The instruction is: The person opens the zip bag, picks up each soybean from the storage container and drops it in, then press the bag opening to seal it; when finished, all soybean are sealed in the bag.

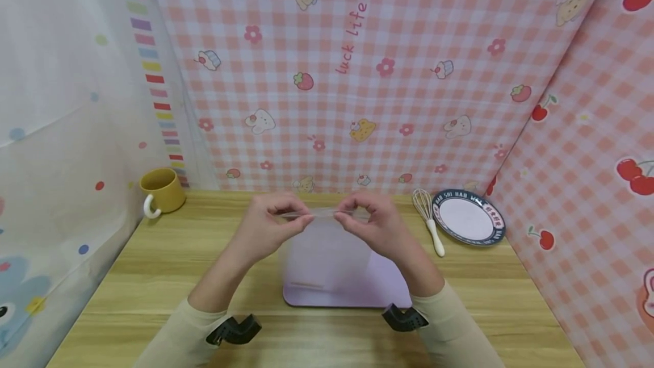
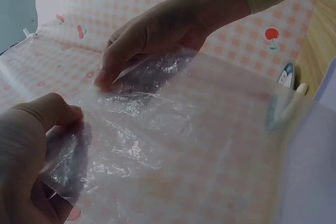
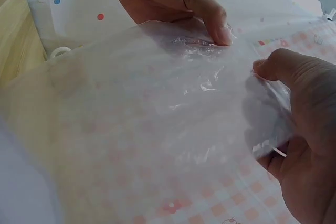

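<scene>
A clear plastic bag point(image 1: 327, 249) hangs between both hands, its see-through film reaching down in front of a purple board point(image 1: 388, 285). At the bag's top edge, my left hand point(image 1: 273, 223) pinches the film between thumb and fingers. My right hand point(image 1: 375, 223) pinches the same edge a short way to the right, thumb toward the other thumb. In the left wrist view the bag point(image 2: 157, 145) looks crinkled and shiny near the fingers, smoother farther down. The right wrist view shows the bag point(image 3: 142, 103) spread flat, with the checked cloth visible through it.
On the wooden table point(image 1: 204, 277), a yellow mug point(image 1: 166, 192) with a white handle stands at the back left. A whisk point(image 1: 431, 223) lies at the back right, beside a dark-rimmed plate point(image 1: 467, 217). Checked cloth point(image 1: 327, 107) hangs behind the table.
</scene>
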### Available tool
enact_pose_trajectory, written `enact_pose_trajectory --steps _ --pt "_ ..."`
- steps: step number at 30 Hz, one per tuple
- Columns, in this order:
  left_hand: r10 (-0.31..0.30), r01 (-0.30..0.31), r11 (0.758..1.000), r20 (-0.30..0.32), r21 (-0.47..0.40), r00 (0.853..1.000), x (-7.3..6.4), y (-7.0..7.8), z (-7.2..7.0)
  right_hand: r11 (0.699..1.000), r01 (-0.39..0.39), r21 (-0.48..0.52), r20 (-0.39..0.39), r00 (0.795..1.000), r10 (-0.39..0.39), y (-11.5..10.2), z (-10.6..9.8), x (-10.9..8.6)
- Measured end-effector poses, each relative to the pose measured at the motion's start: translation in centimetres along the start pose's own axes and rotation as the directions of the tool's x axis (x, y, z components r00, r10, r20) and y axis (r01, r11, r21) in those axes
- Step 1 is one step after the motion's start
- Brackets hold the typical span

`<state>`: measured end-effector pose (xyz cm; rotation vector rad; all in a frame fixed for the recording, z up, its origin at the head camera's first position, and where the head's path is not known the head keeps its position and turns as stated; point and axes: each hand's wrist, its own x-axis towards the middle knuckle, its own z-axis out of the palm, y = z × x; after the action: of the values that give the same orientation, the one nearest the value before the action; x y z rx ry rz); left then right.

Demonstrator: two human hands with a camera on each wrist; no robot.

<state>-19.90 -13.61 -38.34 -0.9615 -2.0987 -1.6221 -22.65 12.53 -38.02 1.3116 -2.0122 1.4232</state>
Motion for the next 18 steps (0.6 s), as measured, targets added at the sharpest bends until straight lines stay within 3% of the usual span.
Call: enact_pose_trajectory --steps 5,12,18 --pt "-0.001 0.000 1.000 0.013 0.010 1.000 0.0 0.2 0.4 1.000 -0.009 -0.018 0.021 1.000 0.009 -0.3 0.1 0.0" --pt "-0.045 0.045 0.999 0.026 -0.010 0.999 0.1 0.3 0.8 1.000 0.018 -0.012 0.023 1.000 -0.018 -0.6 0.2 0.1" --pt "0.016 -0.015 0.999 0.015 -0.032 1.000 0.1 0.3 1.5 0.997 0.064 -0.051 0.045 0.997 -0.062 -0.8 0.7 0.4"
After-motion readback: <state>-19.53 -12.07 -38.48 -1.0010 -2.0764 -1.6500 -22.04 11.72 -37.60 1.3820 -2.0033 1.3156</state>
